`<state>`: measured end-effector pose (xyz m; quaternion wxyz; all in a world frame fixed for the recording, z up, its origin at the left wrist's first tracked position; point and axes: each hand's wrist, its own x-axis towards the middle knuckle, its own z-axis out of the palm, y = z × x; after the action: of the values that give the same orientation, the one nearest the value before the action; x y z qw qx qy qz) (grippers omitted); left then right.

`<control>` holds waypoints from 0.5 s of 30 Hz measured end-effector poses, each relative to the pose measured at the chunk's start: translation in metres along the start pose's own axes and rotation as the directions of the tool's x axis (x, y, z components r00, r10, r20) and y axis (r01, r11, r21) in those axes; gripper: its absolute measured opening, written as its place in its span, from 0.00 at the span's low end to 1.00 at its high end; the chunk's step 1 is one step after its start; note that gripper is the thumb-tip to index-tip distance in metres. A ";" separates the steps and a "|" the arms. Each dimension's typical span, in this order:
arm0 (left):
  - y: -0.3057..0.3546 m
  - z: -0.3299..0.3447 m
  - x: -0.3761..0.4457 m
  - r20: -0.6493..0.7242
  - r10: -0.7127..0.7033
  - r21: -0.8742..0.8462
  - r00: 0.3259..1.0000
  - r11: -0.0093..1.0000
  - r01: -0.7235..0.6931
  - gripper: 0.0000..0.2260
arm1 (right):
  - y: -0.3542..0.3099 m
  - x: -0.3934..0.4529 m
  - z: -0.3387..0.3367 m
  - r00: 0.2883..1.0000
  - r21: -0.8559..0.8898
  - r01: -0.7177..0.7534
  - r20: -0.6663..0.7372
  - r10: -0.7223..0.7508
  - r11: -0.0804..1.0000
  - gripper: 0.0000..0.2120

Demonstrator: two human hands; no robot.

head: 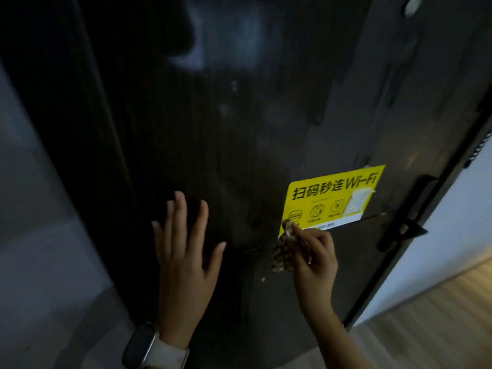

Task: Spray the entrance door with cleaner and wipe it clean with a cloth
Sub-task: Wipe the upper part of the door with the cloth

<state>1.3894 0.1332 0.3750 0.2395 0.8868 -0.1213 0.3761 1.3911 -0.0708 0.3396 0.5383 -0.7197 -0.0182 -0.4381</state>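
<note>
L hand (183, 251) lies flat on the dark entrance door (213, 129), fingers straight and spread, palm to the panel, low and left of centre. A watch (145, 347) w/ a pale strap sits on that wrist, near the bottom edge of view.

R hand (311, 258) is curled round a bunched patterned cloth (282, 253), pinching it w/ thumb and fingers. The cloth's top end touches the lower left corner of a yellow Wi-Fi sticker (332, 198); the rest hangs down against the door, just left of the knuckles. Small pale flecks show on the door below the cloth.

The sticker sits right of centre, tilted, black Chinese characters plus "Wi-Fi" across its top, 3 round icons beneath, a torn whitish patch at its right end. Its lower edge is partly covered by a dark flap or panel (359, 235) that runs toward the door's right edge.

Door surface is glossy, w/ streaks and drip marks running down it, esp. upper right; a hazy pale reflection shows near the top. A black handle (399, 225) and latch hardware stand at the right edge. Grey wall (34, 235) to the left; a lit wood-tone floor (439, 315) at lower right, beyond the door's edge.
</note>
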 end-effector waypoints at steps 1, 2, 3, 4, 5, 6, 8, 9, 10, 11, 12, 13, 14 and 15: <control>0.012 0.005 0.008 0.000 0.034 0.002 0.999 0.999 -0.034 0.32 | 0.002 0.014 -0.006 1.000 -0.005 0.016 -0.021 -0.016 1.000 0.20; 0.024 0.010 0.018 -0.004 0.064 0.000 0.998 0.998 -0.064 0.32 | 0.004 0.029 -0.012 0.998 -0.008 0.035 -0.048 -0.035 0.999 0.19; 0.035 0.015 0.029 -0.012 0.094 -0.003 0.995 0.996 -0.094 0.32 | 0.006 0.044 -0.018 0.996 -0.010 0.047 -0.081 -0.048 0.999 0.17; 0.047 0.020 0.041 -0.022 0.125 -0.001 0.992 0.992 -0.125 0.32 | 0.010 0.061 -0.025 0.992 -0.007 0.051 -0.117 -0.051 0.999 0.16; 0.059 0.025 0.054 -0.036 0.154 0.005 0.987 0.988 -0.154 0.32 | 0.014 0.078 -0.033 0.987 0.003 0.047 -0.151 -0.046 0.999 0.16; 0.071 0.031 0.066 -0.051 0.179 0.014 0.983 0.984 -0.178 0.33 | 0.018 0.095 -0.042 0.982 0.015 0.042 -0.182 -0.039 0.999 0.16; 0.093 0.044 0.089 -0.082 0.203 0.018 0.976 0.979 -0.202 0.33 | 0.030 0.129 -0.061 0.974 0.023 0.034 -0.225 -0.028 0.999 0.15; 0.102 0.050 0.098 -0.090 0.191 0.001 0.978 0.982 -0.191 0.34 | 0.036 0.145 -0.069 0.973 0.015 0.032 -0.228 -0.028 0.999 0.16; 0.107 0.057 0.104 -0.092 0.160 -0.022 0.983 0.986 -0.163 0.35 | 0.043 0.158 -0.077 0.974 0.003 0.035 -0.225 -0.034 0.999 0.16; 0.110 0.064 0.110 -0.092 0.125 -0.027 0.988 0.991 -0.128 0.36 | 0.050 0.169 -0.084 0.975 -0.008 0.039 -0.219 -0.040 0.999 0.16; 0.110 0.071 0.113 -0.090 0.093 0.004 0.992 0.996 -0.093 0.39 | 0.057 0.178 -0.090 0.975 -0.020 0.042 -0.216 -0.046 0.999 0.16; 0.110 0.078 0.114 -0.084 0.067 0.063 0.994 0.996 -0.062 0.41 | 0.066 0.185 -0.095 0.975 -0.026 0.044 -0.216 -0.048 0.999 0.16; 0.109 0.083 0.115 -0.078 0.047 0.127 0.996 0.991 -0.037 0.43 | 0.075 0.191 -0.099 0.974 -0.023 0.037 -0.225 -0.041 0.999 0.16; 0.108 0.086 0.115 -0.079 0.033 0.183 0.996 0.983 -0.018 0.44 | 0.083 0.197 -0.101 0.969 -0.008 0.023 -0.244 -0.024 1.000 0.15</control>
<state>1.4786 -0.0079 0.4427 0.1574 0.8873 -0.0877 0.4246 1.4921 -0.2733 0.4082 0.5292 -0.6615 0.0409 -0.5298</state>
